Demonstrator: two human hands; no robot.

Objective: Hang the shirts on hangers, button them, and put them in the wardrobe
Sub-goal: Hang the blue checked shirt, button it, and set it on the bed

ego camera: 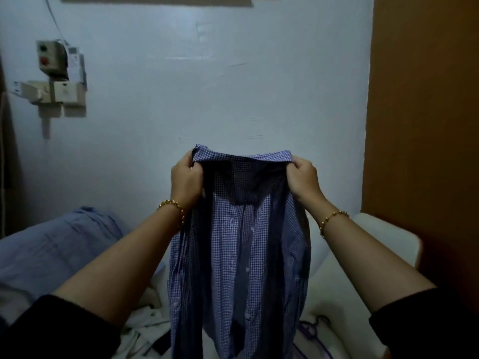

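A blue-and-white checked shirt hangs in front of me, held up by its collar, its button placket running down the middle. My left hand grips the collar's left end. My right hand grips the collar's right end. Both fists are closed round the fabric at about the same height. The shirt's lower part drapes down toward the white surface below. A thin purple hanger lies on that surface at the lower right, partly hidden by the shirt.
A plain blue shirt lies on the bed at the left. Pale crumpled clothing is heaped below my left forearm. The brown wardrobe side stands at the right. Switch boxes are fixed on the pale wall.
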